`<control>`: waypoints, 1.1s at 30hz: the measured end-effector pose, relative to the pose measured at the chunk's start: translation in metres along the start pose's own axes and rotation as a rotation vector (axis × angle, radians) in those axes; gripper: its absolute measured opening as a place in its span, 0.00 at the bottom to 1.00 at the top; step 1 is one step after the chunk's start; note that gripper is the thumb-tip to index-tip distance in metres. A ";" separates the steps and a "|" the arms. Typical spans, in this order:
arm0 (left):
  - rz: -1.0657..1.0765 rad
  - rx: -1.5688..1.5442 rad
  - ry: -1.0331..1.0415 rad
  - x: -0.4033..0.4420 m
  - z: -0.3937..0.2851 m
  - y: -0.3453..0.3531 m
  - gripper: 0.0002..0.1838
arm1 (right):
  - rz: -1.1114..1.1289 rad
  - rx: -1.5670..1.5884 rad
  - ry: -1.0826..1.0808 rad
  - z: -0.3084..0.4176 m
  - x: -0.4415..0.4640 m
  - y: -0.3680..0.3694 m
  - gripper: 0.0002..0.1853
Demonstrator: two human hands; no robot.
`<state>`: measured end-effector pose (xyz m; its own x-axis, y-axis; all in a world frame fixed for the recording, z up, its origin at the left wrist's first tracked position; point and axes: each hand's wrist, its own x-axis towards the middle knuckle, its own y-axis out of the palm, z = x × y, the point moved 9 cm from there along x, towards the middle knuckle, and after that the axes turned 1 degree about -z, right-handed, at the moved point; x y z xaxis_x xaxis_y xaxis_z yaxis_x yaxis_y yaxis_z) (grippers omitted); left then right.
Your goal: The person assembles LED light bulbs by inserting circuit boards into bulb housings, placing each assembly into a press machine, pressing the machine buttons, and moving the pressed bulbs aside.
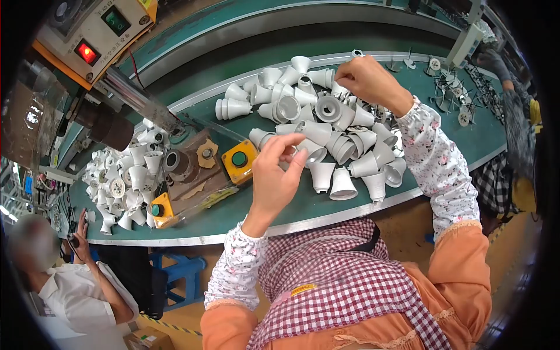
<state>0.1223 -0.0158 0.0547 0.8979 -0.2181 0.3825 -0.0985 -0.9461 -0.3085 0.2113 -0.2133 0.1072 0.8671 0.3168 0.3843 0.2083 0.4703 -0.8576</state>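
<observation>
From where I stand, in the head view, the person's left hand (276, 179) hangs with loosely curled fingers, thumb and forefinger parted and grasping nothing, between a yellow box with a round green button (238, 162) and a spread of white, flared, cup-shaped housings (317, 133) on the green worktable (280, 213). The right hand (373, 81) is bent over the far side of those housings, its fingertips drawn together, though I cannot tell whether they grip one. Beyond the button box, more white flared pieces (137, 177) lie heaped on the same table.
</observation>
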 end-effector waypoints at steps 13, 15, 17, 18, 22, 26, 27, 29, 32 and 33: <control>0.084 -0.284 -0.154 -0.009 0.023 0.015 0.11 | -0.079 0.007 0.112 -0.016 -0.010 0.003 0.07; 0.124 -0.454 -0.267 -0.006 0.022 0.020 0.13 | -0.222 0.079 -0.077 0.019 -0.013 -0.019 0.05; 0.161 -0.737 -0.401 -0.002 0.028 0.031 0.16 | -0.324 0.062 -0.292 0.053 -0.026 -0.033 0.04; 0.175 -0.880 -0.466 0.000 0.030 0.035 0.18 | -0.382 0.011 -0.394 0.071 -0.036 -0.035 0.05; 0.148 -1.330 -0.607 0.004 0.024 0.047 0.17 | -0.486 -0.149 -0.760 0.134 -0.080 -0.025 0.09; 0.121 -1.349 -0.407 0.007 0.034 0.031 0.12 | -0.334 0.020 -0.783 0.146 -0.088 -0.016 0.11; 0.025 -1.187 -0.381 0.006 0.028 0.021 0.11 | -0.300 0.119 -0.760 0.142 -0.086 -0.020 0.12; -0.030 -0.937 -0.300 0.005 0.028 0.009 0.11 | -0.300 0.279 -0.525 0.121 -0.068 -0.025 0.13; -0.049 -0.704 -0.196 0.000 0.022 0.002 0.09 | -0.146 0.507 -0.220 0.099 -0.050 -0.011 0.14; -0.036 -0.654 -0.161 -0.001 0.019 0.002 0.09 | -0.068 0.581 -0.131 0.095 -0.045 -0.001 0.14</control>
<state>0.1293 -0.0129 0.0370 0.9532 -0.1929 0.2328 -0.2612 -0.9132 0.3128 0.1289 -0.1498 0.1232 0.7901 0.3517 0.5020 -0.0525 0.8548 -0.5162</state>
